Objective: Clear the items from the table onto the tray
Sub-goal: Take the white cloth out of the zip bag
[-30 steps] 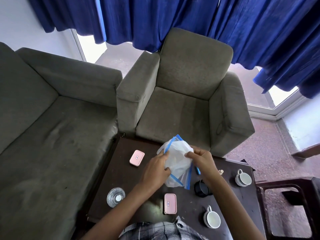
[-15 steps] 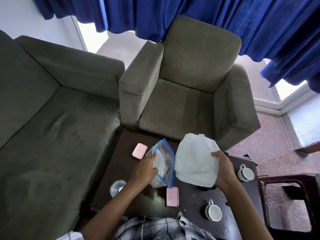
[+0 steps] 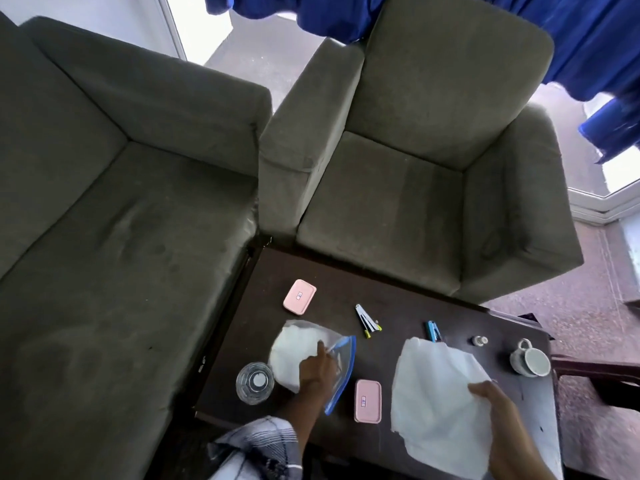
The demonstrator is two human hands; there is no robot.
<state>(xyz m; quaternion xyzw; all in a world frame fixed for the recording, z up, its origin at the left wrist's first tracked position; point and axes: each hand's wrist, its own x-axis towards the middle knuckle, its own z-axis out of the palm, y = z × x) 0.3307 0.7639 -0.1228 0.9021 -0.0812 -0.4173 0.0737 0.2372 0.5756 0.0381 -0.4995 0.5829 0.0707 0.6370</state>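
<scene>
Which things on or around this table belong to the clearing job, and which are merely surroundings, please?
Job: zip bag, white cloth, two pink cases, glass, cup, stapler, pens, small bottle.

Surroundings: sofa, armchair, curtains.

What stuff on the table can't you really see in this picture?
Head view only:
- Tray: none in view.
- Table: near edge cut off by the frame; the white cloth in the right hand hides more.
- Small bottle: too small to identify.
- Zip bag: left hand covers part.
</scene>
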